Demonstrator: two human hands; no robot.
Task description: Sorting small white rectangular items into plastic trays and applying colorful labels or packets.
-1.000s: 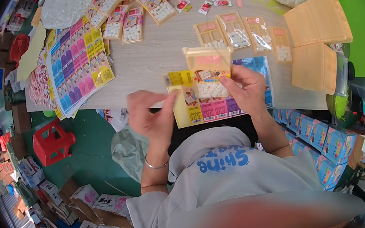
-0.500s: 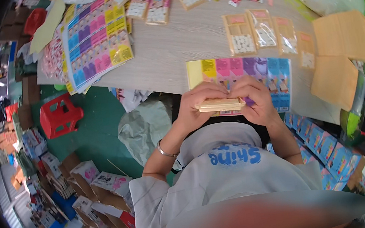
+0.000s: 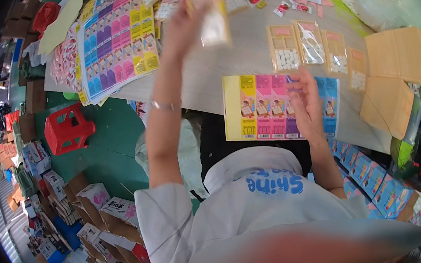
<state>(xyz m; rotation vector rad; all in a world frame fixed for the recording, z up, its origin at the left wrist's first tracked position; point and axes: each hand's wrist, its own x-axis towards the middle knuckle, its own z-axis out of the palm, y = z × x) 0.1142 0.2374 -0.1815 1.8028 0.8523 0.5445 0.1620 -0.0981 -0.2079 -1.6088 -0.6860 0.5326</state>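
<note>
left hand (image 3: 184, 34) is edge-pinching a blurred case (image 3: 213, 19), probably keeping its face clear; right hand (image 3: 308, 102), fingers apart, is hovering over sticker sheet (image 3: 270, 113).

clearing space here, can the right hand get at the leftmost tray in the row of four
Probably yes: the right hand looks empty, close to that tray, and nothing visible blocks the way.

Blurry rect. cream pack (image 3: 214, 18) in L hand (image 3: 184, 28)
</note>
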